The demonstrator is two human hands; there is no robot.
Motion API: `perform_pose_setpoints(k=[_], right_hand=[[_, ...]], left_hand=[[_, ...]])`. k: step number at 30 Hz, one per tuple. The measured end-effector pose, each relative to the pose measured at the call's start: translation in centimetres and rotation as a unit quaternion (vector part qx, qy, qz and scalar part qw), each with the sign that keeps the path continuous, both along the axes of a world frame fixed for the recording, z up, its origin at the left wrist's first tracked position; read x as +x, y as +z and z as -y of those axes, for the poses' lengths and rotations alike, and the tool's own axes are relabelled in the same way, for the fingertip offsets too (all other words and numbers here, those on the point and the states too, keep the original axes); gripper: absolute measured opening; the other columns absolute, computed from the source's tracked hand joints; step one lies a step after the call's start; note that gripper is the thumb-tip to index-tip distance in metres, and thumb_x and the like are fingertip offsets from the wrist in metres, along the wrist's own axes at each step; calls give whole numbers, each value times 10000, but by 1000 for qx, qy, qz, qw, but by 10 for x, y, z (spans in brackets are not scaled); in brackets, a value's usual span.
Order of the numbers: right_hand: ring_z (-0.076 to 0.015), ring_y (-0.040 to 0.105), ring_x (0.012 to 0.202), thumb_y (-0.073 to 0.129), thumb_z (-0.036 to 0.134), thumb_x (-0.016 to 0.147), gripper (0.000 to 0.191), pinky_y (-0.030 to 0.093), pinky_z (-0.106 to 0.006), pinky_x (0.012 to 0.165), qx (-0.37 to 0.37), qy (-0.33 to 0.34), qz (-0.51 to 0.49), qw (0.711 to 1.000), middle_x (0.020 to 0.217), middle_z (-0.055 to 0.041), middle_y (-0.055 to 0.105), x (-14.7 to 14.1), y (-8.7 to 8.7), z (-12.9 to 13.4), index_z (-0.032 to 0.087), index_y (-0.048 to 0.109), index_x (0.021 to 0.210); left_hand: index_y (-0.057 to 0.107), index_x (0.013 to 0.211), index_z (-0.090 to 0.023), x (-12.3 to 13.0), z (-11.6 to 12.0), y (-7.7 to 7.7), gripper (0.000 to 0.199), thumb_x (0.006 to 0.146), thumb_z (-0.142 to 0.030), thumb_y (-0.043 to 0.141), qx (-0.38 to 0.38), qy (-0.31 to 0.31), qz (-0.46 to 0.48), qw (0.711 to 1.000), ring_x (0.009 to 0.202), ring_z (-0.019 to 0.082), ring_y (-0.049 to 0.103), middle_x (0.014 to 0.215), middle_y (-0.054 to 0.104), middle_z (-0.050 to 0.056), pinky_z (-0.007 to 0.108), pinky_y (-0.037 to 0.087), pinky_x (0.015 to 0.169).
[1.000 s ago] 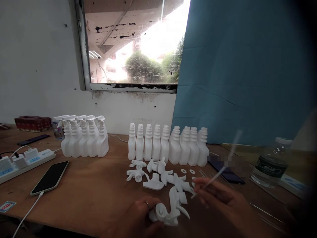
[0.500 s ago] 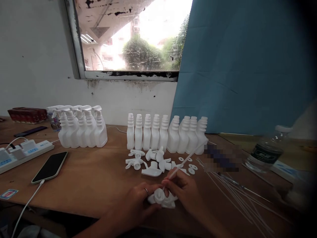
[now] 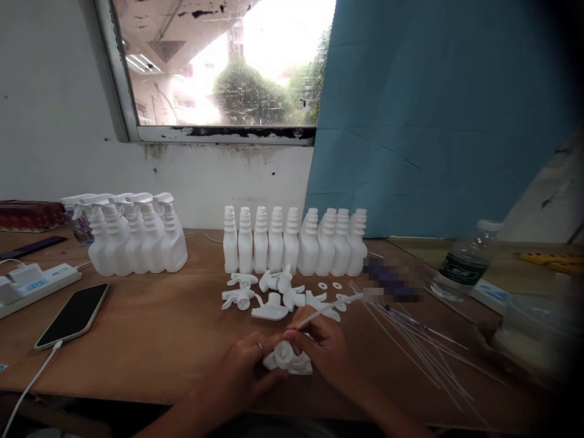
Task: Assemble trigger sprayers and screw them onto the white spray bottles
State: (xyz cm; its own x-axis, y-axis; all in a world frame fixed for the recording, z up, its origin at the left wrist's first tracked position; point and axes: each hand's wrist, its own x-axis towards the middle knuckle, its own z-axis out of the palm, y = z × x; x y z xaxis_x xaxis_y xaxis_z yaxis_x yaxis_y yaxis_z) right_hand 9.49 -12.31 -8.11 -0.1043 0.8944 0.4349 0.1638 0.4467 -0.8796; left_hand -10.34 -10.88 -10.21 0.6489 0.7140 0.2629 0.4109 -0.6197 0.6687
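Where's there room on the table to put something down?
The table is bare between the plugged-in phone and the left hand. It's crowded around the right hand, with spray heads beyond it and thin tubes to its right.

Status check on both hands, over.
Left hand gripping white plastic trigger head; right hand pinching thin white plastic tube; loose white plastic sprayer tops just beyond.

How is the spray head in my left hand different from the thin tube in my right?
The spray head is chunky and irregular, with a wide round collar; the thin tube is long, slender and straight. The spray head sits low in the left hand, collar opening upward, while the thin tube slants up and away to the right from the fingers of the right hand. Both are whitish.
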Motion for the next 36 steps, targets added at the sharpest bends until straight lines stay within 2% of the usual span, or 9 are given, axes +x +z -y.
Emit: perform_pose_setpoints(k=[7, 13, 16, 23, 29, 36], right_hand=[[-116, 520, 597, 641, 466, 865, 346, 423, -242, 564, 27, -6, 56, 998, 657, 16, 550, -3, 2, 6, 187, 563, 676], [-122, 522, 636, 613, 442, 895, 294, 438, -255, 612, 12, -7, 42, 999, 702, 18, 550, 0, 0, 3, 191, 556, 752], [-120, 512, 618, 607, 432, 902, 286, 429, -258, 608, 2, -1, 31, 1000, 683, 27, 526, 2, -3, 1, 190, 553, 759], [-119, 491, 650, 589, 395, 921, 270, 398, -254, 632, 14, 3, 72, 997, 709, 29, 525, 3, -5, 1, 198, 510, 754], [-128, 466, 669, 532, 319, 937, 234, 373, -254, 615, -2, 5, 138, 990, 717, 26, 491, -2, -5, 3, 206, 461, 744], [-118, 417, 632, 506, 298, 933, 270, 354, -249, 590, 15, 20, 113, 993, 700, 38, 421, -6, -9, 5, 216, 374, 712]], left_hand=[[621, 1266, -294, 0, 1, 1, 398, 871, -266, 657, -8, -3, 5, 1000, 821, 150, 587, 919, 625, 5, 229, 462, 761], [521, 1387, -338, 1, 1, 2, 551, 863, -244, 662, -8, -4, 7, 1000, 821, 154, 588, 947, 626, 12, 245, 474, 780], [520, 1392, -334, 1, 0, 3, 547, 868, -255, 656, -8, -1, -2, 1000, 805, 157, 589, 931, 618, 16, 249, 477, 765], [519, 1390, -355, 0, 3, 6, 533, 878, -289, 652, -25, -3, -7, 1000, 820, 164, 594, 947, 623, 18, 256, 477, 768], [587, 1322, -308, 0, 0, 4, 443, 883, -304, 647, -32, -10, 11, 999, 856, 174, 600, 960, 633, 23, 256, 472, 778], [676, 1163, -255, 0, -1, 7, 304, 873, -345, 653, -44, -25, 28, 998, 900, 196, 604, 998, 656, 33, 277, 471, 819]])
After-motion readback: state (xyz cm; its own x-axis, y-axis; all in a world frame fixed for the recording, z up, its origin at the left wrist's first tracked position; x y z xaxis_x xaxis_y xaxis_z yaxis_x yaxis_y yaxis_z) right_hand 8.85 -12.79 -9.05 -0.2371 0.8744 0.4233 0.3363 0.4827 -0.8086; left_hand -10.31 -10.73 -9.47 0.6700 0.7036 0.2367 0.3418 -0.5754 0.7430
